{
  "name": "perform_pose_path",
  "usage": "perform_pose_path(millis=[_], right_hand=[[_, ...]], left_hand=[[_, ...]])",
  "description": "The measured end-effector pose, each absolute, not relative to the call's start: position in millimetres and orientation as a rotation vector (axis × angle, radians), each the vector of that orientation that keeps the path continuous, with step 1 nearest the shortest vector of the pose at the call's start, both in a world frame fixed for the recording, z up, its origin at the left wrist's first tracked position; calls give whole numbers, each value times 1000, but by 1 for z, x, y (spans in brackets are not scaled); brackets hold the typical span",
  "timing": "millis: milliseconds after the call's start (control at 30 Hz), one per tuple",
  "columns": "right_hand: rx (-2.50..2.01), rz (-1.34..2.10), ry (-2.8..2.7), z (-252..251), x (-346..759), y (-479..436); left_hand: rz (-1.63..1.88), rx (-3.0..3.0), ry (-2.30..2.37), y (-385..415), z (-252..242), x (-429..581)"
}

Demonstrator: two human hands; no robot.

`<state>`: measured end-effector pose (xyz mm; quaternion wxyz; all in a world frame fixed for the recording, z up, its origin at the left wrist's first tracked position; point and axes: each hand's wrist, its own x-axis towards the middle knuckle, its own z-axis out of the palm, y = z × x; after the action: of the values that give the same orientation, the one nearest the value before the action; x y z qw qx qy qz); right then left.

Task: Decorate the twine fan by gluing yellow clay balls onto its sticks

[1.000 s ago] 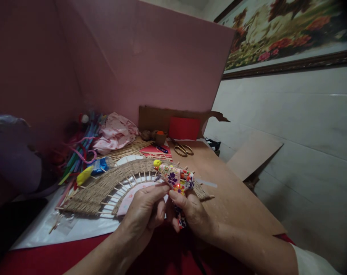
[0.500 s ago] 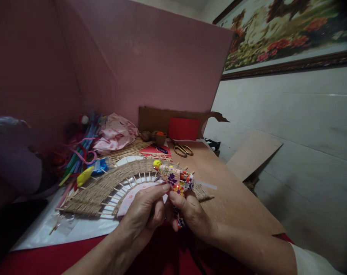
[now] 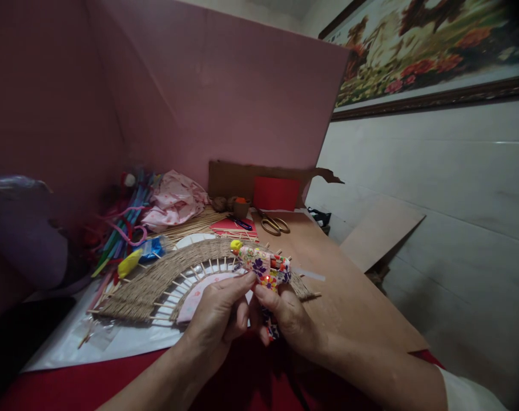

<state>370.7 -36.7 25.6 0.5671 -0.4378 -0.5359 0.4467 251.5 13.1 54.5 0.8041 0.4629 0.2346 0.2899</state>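
A hot glue gun (image 3: pixel 259 265) with a floral pattern, a yellow nozzle end and a small glowing light is held above the table edge. My right hand (image 3: pixel 287 317) is closed round its handle. My left hand (image 3: pixel 222 308) is closed too, thumb tip against the gun's body near the light; its lower fingers are curled and partly hidden. A pale translucent glue stick (image 3: pixel 313 275) juts from the gun's rear. Behind the hands lies a fan-shaped piece (image 3: pixel 135 291) of woven brown twine on thin sticks, with a pink cloth part (image 3: pixel 199 294) at its inner curve.
Scissors (image 3: pixel 275 224), a dark blue pen-like tool (image 3: pixel 241 221) and a red card (image 3: pixel 276 193) are at the back. Pipe cleaners (image 3: pixel 128 222), crumpled pink cloth (image 3: pixel 176 197) and a blue packet (image 3: pixel 152 249) sit left. A brown board (image 3: pixel 349 302) covers the right side.
Almost nothing differs. The view has shifted very slightly, and both hands keep the same hold on the hot glue gun.
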Motion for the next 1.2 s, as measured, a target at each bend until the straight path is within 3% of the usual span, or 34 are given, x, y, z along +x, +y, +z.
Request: perform_pose_path(millis=[1200], right_hand=[[-1136,924,-1258,20,364,-39]], left_hand=[[806,1070,720,5,60,256]])
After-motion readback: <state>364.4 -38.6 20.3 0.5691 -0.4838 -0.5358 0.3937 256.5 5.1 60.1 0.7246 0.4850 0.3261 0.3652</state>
